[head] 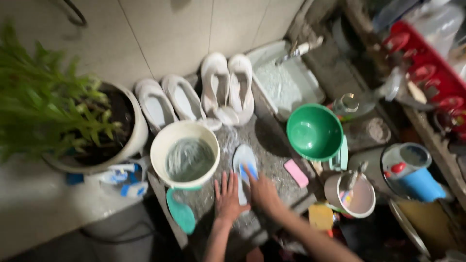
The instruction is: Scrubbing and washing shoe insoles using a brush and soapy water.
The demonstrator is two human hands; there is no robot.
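Low centre of the frame: the left hand (pixel 227 196) lies flat on the wet stone desk (pixel 272 145), fingers spread, its grip holding nothing, its edge against a white insole (pixel 244 167). The right hand (pixel 262 190) presses on that insole's lower half; what its grip closes on cannot be told, though something blue shows under the fingertips. Judged step: scrubbing the insole. A cream basin (pixel 185 154) of water stands just left; a pink soap bar (pixel 296 173) lies right. Rinsing appears to remain undone.
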